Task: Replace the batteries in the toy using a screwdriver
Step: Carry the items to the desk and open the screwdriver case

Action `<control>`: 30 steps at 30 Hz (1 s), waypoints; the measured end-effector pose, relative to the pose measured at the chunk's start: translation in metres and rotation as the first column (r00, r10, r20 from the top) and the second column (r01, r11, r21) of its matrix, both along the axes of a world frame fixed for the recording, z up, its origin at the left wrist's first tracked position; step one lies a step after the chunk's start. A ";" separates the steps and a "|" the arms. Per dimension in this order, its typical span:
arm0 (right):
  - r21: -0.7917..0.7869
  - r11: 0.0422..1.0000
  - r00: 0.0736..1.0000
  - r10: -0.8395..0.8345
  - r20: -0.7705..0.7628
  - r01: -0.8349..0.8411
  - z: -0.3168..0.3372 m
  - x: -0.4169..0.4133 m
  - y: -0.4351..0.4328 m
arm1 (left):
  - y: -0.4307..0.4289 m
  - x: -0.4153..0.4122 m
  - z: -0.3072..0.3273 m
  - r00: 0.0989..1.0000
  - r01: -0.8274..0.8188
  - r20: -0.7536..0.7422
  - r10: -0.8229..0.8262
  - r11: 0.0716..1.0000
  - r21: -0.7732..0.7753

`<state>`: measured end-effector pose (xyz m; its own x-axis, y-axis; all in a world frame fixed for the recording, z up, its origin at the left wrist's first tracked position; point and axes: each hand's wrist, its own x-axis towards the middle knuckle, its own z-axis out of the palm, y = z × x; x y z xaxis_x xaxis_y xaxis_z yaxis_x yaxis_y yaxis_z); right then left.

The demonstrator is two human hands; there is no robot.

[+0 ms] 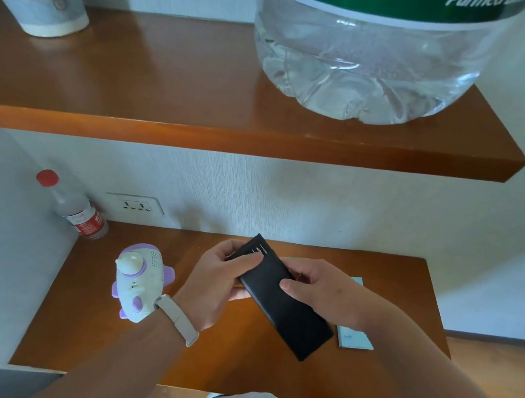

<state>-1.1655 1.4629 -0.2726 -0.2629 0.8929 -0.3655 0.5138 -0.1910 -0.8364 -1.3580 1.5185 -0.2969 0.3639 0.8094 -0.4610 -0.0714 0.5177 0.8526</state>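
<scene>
Above the wooden tabletop (225,370), a left hand (222,282) and a right hand (318,291) both grip a slim black case (287,310). Its long axis runs diagonally from far-left to near-right, with metal bits showing at its far end. A white-and-purple toy (140,279) sits on the tabletop beside the left wrist.

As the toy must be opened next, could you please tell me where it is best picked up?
Take the toy by its white body, probably from above: it rests on the desk with the rounded middle exposed, while the purple fins jut out sideways and would give a poor grip.
</scene>
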 end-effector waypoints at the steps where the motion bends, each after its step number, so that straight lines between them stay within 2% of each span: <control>1: 0.009 1.000 1.000 0.016 0.013 -0.016 0.001 0.001 0.001 | 0.002 0.001 0.002 1.000 0.022 -0.015 -0.022 1.000 0.018; 5: 0.039 0.998 0.998 -0.046 0.047 0.045 -0.004 0.003 0.003 | 0.005 0.003 0.001 0.999 0.007 -0.046 -0.005 0.999 0.047; 10: 0.069 0.974 0.977 -0.215 0.002 0.214 -0.020 0.012 -0.001 | 0.005 0.005 -0.003 0.991 -0.132 -0.007 0.133 0.990 0.046; 18: -0.064 0.897 0.892 -0.441 -0.099 0.437 -0.046 0.024 -0.014 | 0.010 0.002 -0.004 0.963 -0.268 0.048 0.266 0.963 0.040; 24: -0.140 0.851 0.810 -0.525 -0.261 0.506 -0.050 0.020 -0.021 | 0.005 0.008 -0.009 0.964 -0.263 -0.011 0.265 0.960 0.100; 30: -0.093 0.864 0.831 -0.501 -0.239 0.495 -0.048 0.033 -0.024 | 0.000 0.012 -0.008 0.959 -0.282 0.007 0.283 0.951 0.127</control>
